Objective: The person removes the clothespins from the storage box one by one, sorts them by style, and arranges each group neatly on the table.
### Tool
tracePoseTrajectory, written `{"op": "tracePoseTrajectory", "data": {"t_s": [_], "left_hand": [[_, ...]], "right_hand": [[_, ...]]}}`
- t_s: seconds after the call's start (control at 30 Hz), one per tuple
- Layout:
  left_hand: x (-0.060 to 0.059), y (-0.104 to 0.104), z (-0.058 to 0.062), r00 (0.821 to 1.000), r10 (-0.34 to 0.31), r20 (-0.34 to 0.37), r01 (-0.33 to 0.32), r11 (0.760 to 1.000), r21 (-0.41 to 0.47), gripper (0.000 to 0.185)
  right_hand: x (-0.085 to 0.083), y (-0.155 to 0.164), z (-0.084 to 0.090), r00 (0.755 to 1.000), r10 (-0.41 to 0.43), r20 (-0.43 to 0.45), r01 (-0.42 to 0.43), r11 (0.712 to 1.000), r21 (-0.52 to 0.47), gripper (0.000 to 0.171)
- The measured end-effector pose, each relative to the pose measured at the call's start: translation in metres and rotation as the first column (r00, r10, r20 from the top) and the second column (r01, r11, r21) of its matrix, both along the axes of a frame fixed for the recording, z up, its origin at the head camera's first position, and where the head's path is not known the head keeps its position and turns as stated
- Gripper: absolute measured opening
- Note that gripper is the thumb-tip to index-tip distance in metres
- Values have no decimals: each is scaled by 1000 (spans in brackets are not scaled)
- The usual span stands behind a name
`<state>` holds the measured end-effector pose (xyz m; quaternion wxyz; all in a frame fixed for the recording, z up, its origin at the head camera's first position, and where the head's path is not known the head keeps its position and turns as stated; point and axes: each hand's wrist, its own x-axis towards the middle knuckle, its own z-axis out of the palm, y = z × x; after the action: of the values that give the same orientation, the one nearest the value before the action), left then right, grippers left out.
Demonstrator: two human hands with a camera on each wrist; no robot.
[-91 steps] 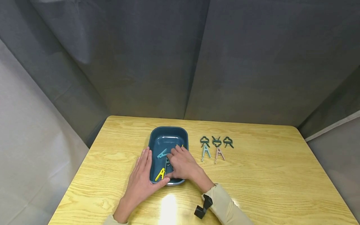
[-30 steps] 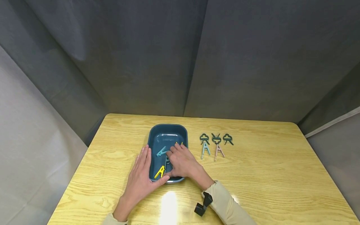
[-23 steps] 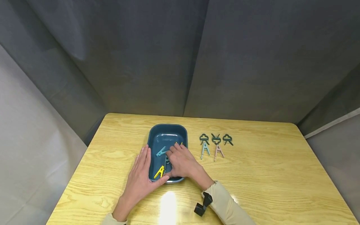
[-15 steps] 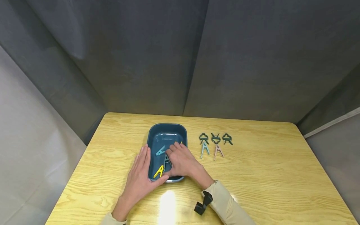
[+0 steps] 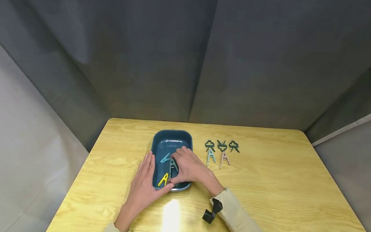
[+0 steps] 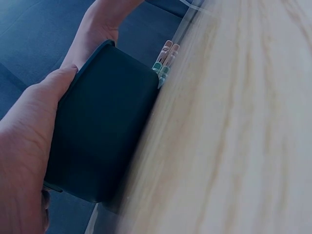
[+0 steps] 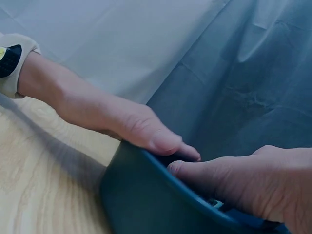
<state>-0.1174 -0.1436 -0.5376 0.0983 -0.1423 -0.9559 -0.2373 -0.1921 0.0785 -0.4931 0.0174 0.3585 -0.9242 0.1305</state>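
Observation:
A dark blue tray (image 5: pixel 162 135) stands on the table with several clothespins inside. My left hand (image 5: pixel 142 180) rests against its left wall, fingers straight, thumb across the near rim. Inside the tray, my right hand (image 5: pixel 189 166) has curled fingers and seems to pinch a dark grey-green clothespin (image 5: pixel 173 164) between thumb and fingers; the contact is partly hidden. Close to it lie a light blue clothespin (image 5: pixel 165 158) and a yellow clothespin (image 5: pixel 163 179). The right wrist view shows both thumbs near the rim.
Right of the tray, three dark green clips (image 5: pixel 222 146) form a row at the back. Below it lie a light blue clothespin (image 5: pixel 211 156) and a pink clothespin (image 5: pixel 224 158). Grey curtains (image 5: pixel 246 64) stand behind the wooden table (image 5: pixel 275 174).
My right hand has lifted slightly, and the dark clothespin has shifted a little with it, showing more. The yellow tips beyond the fingers are now covered. The left hand stays put.

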Motion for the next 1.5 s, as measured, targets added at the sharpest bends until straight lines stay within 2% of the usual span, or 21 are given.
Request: {"op": "tracePoseTrajectory", "data": {"t_s": [0.23, 0.57, 0.77, 0.97, 1.5], "left_hand": [[-2, 0, 1, 1000, -7, 6, 7, 1000, 0, 128], [-1, 1, -1, 1000, -9, -4, 9, 1000, 15, 129], [0, 2, 1, 1000, -10, -7, 10, 1000, 18, 129], [0, 0, 1, 1000, -5, -9, 6, 1000, 10, 129], [1, 0, 2, 999, -18, -37, 19, 999, 33, 129]], "right_hand": [[-1, 7, 13, 1000, 2, 1, -2, 999, -46, 86], [-1, 17, 22, 1000, -4, -13, 3, 994, -106, 87], [1, 23, 26, 999, -30, 13, 32, 993, -114, 88], [6, 29, 29, 998, -55, 36, 60, 991, -122, 89], [13, 64, 29, 991, -132, 1, 131, 983, -125, 92]]}}
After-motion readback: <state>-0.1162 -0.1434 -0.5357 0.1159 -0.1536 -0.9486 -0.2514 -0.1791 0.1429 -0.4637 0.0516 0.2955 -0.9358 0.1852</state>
